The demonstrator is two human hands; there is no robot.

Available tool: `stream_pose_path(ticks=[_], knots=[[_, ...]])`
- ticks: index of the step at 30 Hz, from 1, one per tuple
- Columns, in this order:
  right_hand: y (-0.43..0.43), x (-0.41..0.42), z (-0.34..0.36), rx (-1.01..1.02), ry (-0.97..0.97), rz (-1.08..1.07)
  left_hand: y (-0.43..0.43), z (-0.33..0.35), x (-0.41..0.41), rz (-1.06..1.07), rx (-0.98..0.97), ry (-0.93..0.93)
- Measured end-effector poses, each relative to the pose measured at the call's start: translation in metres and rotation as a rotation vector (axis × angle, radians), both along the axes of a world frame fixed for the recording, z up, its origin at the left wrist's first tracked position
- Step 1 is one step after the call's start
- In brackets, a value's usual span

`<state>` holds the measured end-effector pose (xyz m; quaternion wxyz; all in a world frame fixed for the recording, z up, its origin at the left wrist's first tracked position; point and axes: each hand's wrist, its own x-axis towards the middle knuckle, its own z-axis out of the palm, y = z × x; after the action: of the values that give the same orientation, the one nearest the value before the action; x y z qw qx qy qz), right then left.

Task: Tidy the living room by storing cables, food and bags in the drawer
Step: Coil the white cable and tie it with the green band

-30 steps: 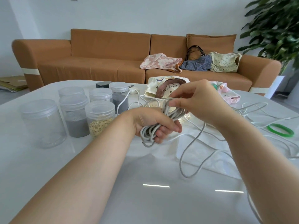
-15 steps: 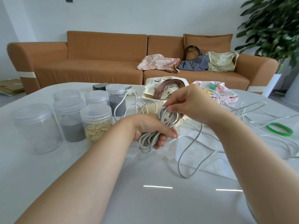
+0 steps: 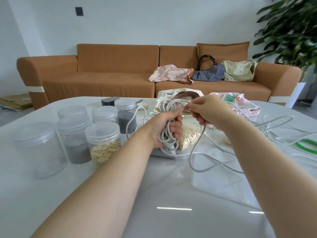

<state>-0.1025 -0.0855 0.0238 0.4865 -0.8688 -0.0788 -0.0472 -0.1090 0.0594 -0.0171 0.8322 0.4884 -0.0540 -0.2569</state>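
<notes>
My left hand (image 3: 165, 128) grips a coiled bundle of grey-white cable (image 3: 167, 107) above the white table (image 3: 154, 212). My right hand (image 3: 208, 111) pinches a strand of the same cable just right of the bundle. The loose cable tail (image 3: 195, 158) hangs down and loops over the table. More tangled white cable (image 3: 274, 122) lies at the right. A clear bag of oats (image 3: 190, 134) sits under my hands. Plastic jars (image 3: 103, 141) of oats and grey powder stand at the left. Three fabric bags (image 3: 208, 73) lie on the sofa. No drawer is in view.
A cream bag with a brown handle (image 3: 180, 97) and a pink pouch (image 3: 243, 103) sit at the table's far side. A green ring (image 3: 307, 146) lies at the right edge. An orange sofa (image 3: 111, 73) stands behind, a potted plant (image 3: 295, 31) at the right.
The bundle has been raised and turned more upright in my left hand. My right hand has moved a little right, drawing a strand off the coil's top. The camera tilted up.
</notes>
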Motion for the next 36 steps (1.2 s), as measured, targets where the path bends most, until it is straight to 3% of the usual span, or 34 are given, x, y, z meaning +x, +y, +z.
stream_pose_path(ticks=[4,11,19,23,29,36], knots=[[-0.016,0.007,-0.009,0.362,0.170,-0.023,-0.012,-0.006,0.011,0.151,-0.125,0.010],[-0.007,0.000,-0.028,0.704,0.146,-0.128,-0.019,-0.013,0.008,0.243,-0.111,-0.066],[-0.009,-0.025,-0.016,0.274,-0.093,-0.130,-0.012,-0.020,0.005,0.420,-0.121,-0.089],[-0.009,-0.029,-0.018,0.035,-0.150,-0.119,-0.014,-0.020,-0.001,0.405,-0.103,-0.163],[-0.006,-0.034,-0.020,0.025,-0.128,-0.025,-0.020,-0.018,-0.004,0.425,-0.039,-0.230],[-0.006,-0.036,-0.022,0.101,-0.026,0.019,-0.020,-0.013,-0.003,0.468,-0.195,-0.174]])
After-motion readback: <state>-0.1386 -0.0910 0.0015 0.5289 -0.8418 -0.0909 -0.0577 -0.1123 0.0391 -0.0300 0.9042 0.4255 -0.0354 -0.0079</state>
